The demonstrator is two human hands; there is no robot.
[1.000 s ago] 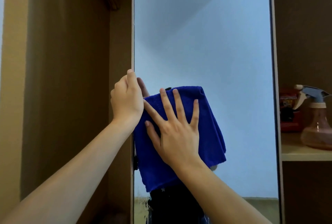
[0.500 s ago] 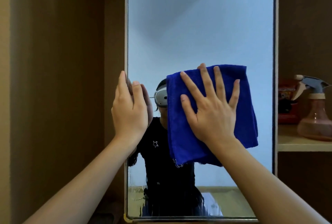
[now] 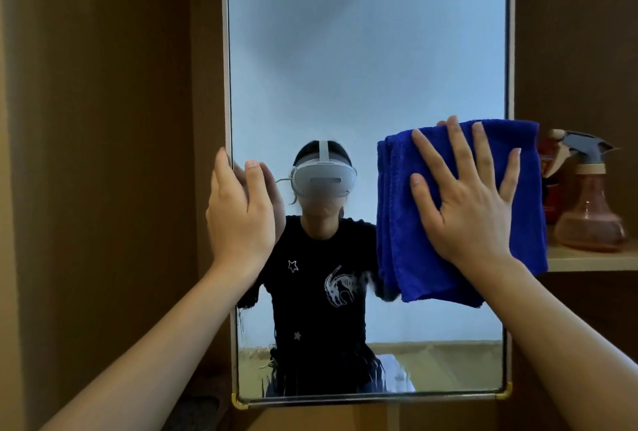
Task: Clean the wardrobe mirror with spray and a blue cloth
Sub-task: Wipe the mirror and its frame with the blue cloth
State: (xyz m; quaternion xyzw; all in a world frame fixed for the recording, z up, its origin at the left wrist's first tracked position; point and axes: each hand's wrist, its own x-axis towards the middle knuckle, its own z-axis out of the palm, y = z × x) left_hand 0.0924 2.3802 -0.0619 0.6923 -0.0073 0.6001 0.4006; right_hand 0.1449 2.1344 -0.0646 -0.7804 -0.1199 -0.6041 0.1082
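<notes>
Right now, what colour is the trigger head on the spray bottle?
Grey, above a beige collar on the pinkish clear spray bottle; the head view shows it.

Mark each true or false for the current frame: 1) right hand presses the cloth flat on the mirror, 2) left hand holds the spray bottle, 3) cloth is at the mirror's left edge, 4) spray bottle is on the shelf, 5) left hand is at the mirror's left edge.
1) True: the right hand, fingers spread, presses the cloth on the mirror.
2) False: the left hand holds no bottle.
3) False: it is at the right edge.
4) True: the spray bottle stands on the shelf.
5) True.
</notes>
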